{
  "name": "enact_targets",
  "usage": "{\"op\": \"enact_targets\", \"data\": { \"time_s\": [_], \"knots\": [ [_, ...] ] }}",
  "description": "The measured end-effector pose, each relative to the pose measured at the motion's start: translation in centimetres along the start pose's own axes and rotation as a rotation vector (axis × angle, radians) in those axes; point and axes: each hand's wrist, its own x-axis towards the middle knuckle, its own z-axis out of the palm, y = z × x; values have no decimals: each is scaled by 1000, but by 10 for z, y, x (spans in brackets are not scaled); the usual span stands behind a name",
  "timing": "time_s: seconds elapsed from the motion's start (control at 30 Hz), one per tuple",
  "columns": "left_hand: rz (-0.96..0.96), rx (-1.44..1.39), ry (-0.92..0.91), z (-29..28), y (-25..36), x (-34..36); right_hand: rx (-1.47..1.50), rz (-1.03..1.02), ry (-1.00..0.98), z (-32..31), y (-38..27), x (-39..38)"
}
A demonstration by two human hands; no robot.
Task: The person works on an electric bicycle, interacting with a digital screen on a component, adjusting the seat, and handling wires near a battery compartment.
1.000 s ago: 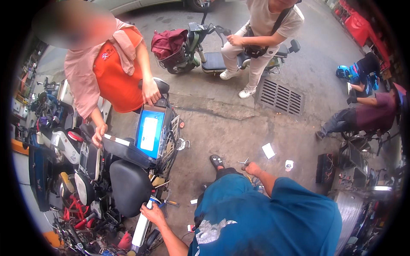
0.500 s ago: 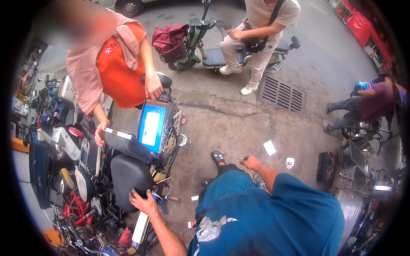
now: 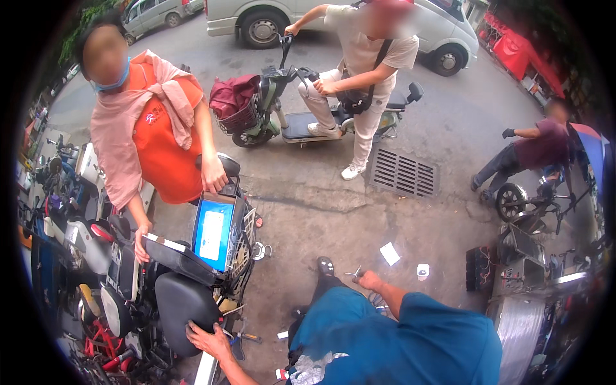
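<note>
The left hand (image 3: pixel 212 341) rests with fingers spread on the smooth black padded seat (image 3: pixel 185 308), gripping nothing, while the right hand (image 3: pixel 370 281) curls round a small silver metal tool (image 3: pixel 355 273), away from the seat. Beyond the seat, the blue rectangular box (image 3: pixel 206 247) sits inside an uncovered black compartment (image 3: pixel 192 273), apparently in place; whether anything is fastened cannot be told.

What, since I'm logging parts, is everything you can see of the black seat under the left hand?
The seat is broad, rounded and black, its smooth surface looking like vinyl over padding. It lies at the picture's left, below the blue pack, its face toward the camera. The left hand touches its lower right part, fingers spread. Its underside and mounting are hidden.
</note>
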Motion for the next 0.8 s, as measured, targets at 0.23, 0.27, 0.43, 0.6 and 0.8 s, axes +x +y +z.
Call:
{"op": "enact_targets", "data": {
  "time_s": [0.23,0.27,0.43,0.6,0.8],
  "knots": [
    [-89,-37,-50,1,10,13,3,58,-18,-28,6,24],
    [-87,-35,-49,1,13,14,5,59,-20,-34,3,27],
    [-223,14,-67,-5,26,25,83,6,44,-76,-19,46],
    [-358,116,-199,-16,49,41,86,-36,5,-111,-13,88],
    [-387,156,-243,-12,43,49,92,3,22,-147,-4,98]
  ]
}}
